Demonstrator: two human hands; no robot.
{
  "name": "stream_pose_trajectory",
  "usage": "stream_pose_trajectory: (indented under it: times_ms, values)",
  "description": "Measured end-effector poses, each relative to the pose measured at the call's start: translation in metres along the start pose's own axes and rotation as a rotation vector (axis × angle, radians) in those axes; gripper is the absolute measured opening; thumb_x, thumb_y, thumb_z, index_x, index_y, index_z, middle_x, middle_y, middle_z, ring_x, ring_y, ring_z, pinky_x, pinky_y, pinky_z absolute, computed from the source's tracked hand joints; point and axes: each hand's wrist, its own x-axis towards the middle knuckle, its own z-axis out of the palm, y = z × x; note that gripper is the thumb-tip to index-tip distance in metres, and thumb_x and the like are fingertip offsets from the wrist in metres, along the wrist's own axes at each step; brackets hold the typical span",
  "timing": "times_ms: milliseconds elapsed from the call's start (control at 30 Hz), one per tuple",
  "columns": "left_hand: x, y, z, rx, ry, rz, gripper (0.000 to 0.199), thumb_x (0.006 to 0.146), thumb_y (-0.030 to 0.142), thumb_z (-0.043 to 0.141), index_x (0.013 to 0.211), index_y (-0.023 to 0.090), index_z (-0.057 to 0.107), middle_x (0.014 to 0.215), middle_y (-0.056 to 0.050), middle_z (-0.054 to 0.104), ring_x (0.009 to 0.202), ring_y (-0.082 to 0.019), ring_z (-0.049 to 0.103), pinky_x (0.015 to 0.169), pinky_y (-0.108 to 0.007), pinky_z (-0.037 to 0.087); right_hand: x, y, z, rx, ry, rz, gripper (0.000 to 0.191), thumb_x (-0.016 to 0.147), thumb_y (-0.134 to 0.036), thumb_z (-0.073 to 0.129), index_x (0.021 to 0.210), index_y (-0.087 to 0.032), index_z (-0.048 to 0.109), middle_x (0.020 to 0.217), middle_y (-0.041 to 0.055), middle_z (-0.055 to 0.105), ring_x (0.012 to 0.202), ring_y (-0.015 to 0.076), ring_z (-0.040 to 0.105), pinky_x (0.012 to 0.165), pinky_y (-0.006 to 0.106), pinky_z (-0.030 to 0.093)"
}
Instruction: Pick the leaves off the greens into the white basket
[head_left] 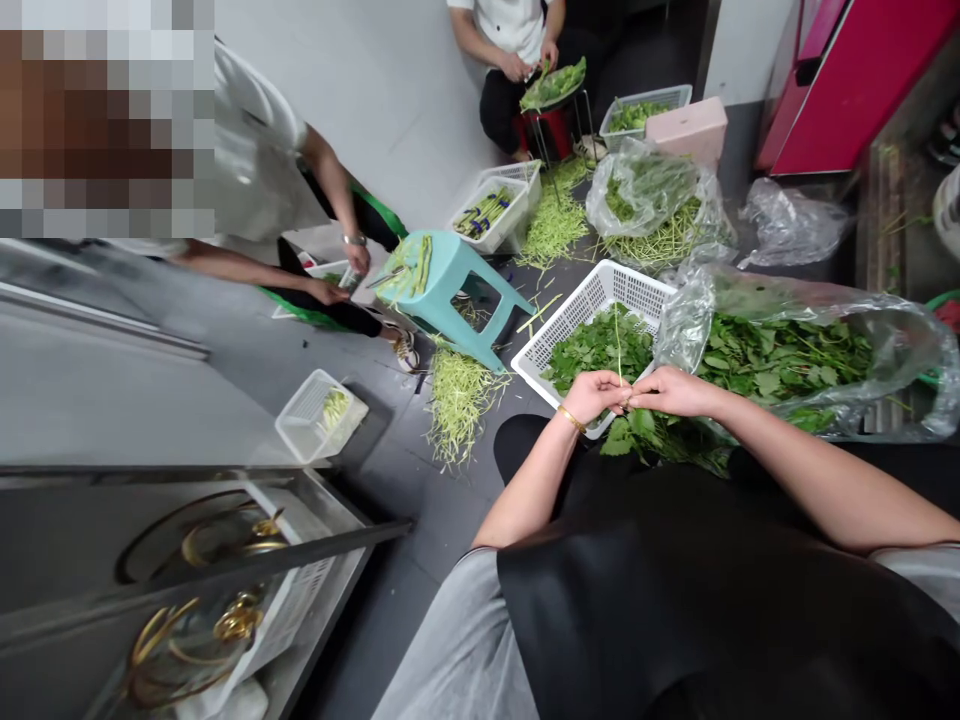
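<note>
Above the near edge of a white plastic basket [541, 352], my left hand [594, 396] and my right hand [673, 391] meet with their fingertips pinched together. A thin pale green stem [618, 340] rises from between the fingers of my left hand. The fingers of my right hand close at the same spot, at the stem's lower end. Leafy greens [600, 345] fill part of the basket. More leaves [645, 432] hang or lie just below my hands; whether they join the pinched stem is hidden. Beside my right forearm, a clear plastic bag [686, 320] lies open around loose leafy greens [780, 355].
A turquoise stool [442, 265] bears peeled stalks, with peelings [461, 405] heaped on the floor. Two co-workers handle vegetables, one at left [262, 180], one at the back [510, 30]. A small white bin [319, 415] and a metal rack [330, 560] stand left.
</note>
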Motion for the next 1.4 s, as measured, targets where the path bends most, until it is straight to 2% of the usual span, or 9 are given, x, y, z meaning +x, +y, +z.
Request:
stream_pose_trajectory:
  times_ms: [200, 367, 500, 700, 867, 967, 1067, 1233, 1400]
  values:
    - [-0.006, 0.004, -0.002, -0.035, -0.026, -0.001, 0.05, 0.053, 0.038, 0.085, 0.09, 0.01, 0.067, 0.063, -0.002, 0.066, 0.052, -0.01, 0.061, 0.056, -0.024, 0.053, -0.011, 0.016, -0.003, 0.168, 0.415, 0.24, 0.03, 0.076, -0.045, 0.059, 0.073, -0.018, 0.071, 0.069, 0.0028, 0.068, 0.061, 0.0151, 0.057, 0.06, 0.026, 0.041]
    - [0.0, -0.002, 0.003, -0.068, 0.172, 0.133, 0.042, 0.056, 0.036, 0.084, 0.084, 0.012, 0.065, 0.06, 0.001, 0.063, 0.052, -0.007, 0.057, 0.056, -0.022, 0.048, -0.016, 0.011, 0.029, 0.761, 0.101, 0.279, 0.045, 0.075, -0.057, 0.06, 0.09, -0.016, 0.07, 0.079, 0.0057, 0.07, 0.051, 0.0115, 0.055, 0.05, 0.025, 0.042]
    - [0.006, -0.008, 0.007, -0.041, 0.264, 0.215, 0.038, 0.057, 0.036, 0.082, 0.08, 0.014, 0.062, 0.057, 0.003, 0.06, 0.051, -0.007, 0.054, 0.057, -0.022, 0.047, -0.017, 0.005, 0.042, 0.807, 0.144, 0.282, 0.042, 0.064, -0.054, 0.073, 0.078, -0.014, 0.073, 0.078, 0.0067, 0.071, 0.067, 0.0152, 0.06, 0.065, 0.028, 0.047]
    - [0.011, -0.025, 0.01, -0.185, 0.423, 0.273, 0.039, 0.057, 0.041, 0.081, 0.075, 0.016, 0.058, 0.06, 0.002, 0.059, 0.057, -0.009, 0.056, 0.06, -0.024, 0.048, -0.021, 0.015, 0.024, 0.585, 0.185, 0.26, 0.044, 0.071, -0.058, 0.063, 0.076, -0.015, 0.073, 0.077, 0.0066, 0.071, 0.071, 0.0182, 0.062, 0.07, 0.03, 0.046]
    - [0.004, -0.039, 0.017, -0.03, 0.422, 0.34, 0.032, 0.063, 0.038, 0.078, 0.067, 0.016, 0.055, 0.073, -0.001, 0.063, 0.062, -0.008, 0.054, 0.063, -0.023, 0.046, 0.0, 0.02, 0.044, -0.215, -0.085, 0.27, 0.022, 0.073, -0.033, 0.066, 0.057, -0.017, 0.067, 0.062, 0.0093, 0.066, 0.065, 0.0215, 0.063, 0.065, 0.032, 0.046]
    - [0.0, -0.04, 0.0, -0.015, 0.548, 0.408, 0.027, 0.069, 0.037, 0.074, 0.07, 0.017, 0.057, 0.077, -0.002, 0.063, 0.065, -0.009, 0.054, 0.064, -0.022, 0.046, 0.029, 0.03, 0.05, -0.478, -0.159, 0.428, 0.009, 0.069, -0.02, 0.069, 0.061, -0.015, 0.069, 0.069, 0.0158, 0.069, 0.069, 0.0269, 0.065, 0.065, 0.035, 0.047]
    - [-0.007, -0.044, -0.029, 0.015, 0.65, 0.435, 0.025, 0.07, 0.037, 0.073, 0.075, 0.017, 0.058, 0.075, 0.0, 0.061, 0.065, -0.009, 0.055, 0.066, -0.023, 0.047, 0.068, 0.041, 0.034, -0.466, -0.041, 0.407, 0.026, 0.087, -0.03, 0.052, 0.091, -0.016, 0.073, 0.094, 0.0171, 0.07, 0.089, 0.0272, 0.066, 0.077, 0.035, 0.048]
    - [-0.017, -0.066, -0.052, 0.578, 0.468, 0.433, 0.02, 0.083, 0.035, 0.061, 0.074, 0.017, 0.061, 0.078, -0.004, 0.065, 0.07, -0.012, 0.057, 0.071, -0.026, 0.047, 0.107, 0.046, -0.014, -0.408, 0.172, 0.442, 0.057, 0.088, -0.048, 0.049, 0.137, -0.018, 0.049, 0.134, 0.018, 0.052, 0.108, 0.0272, 0.059, 0.089, 0.035, 0.045]
    - [0.005, -0.09, -0.04, 1.22, -0.075, 0.339, 0.021, 0.089, 0.024, 0.05, 0.085, 0.018, 0.069, 0.079, -0.008, 0.065, 0.084, -0.019, 0.059, 0.08, -0.03, 0.047, 0.025, 0.071, -0.067, -0.306, 0.235, 0.477, 0.032, 0.089, -0.037, 0.047, 0.086, -0.016, 0.071, 0.077, 0.006, 0.07, 0.075, 0.0181, 0.064, 0.075, 0.028, 0.047]
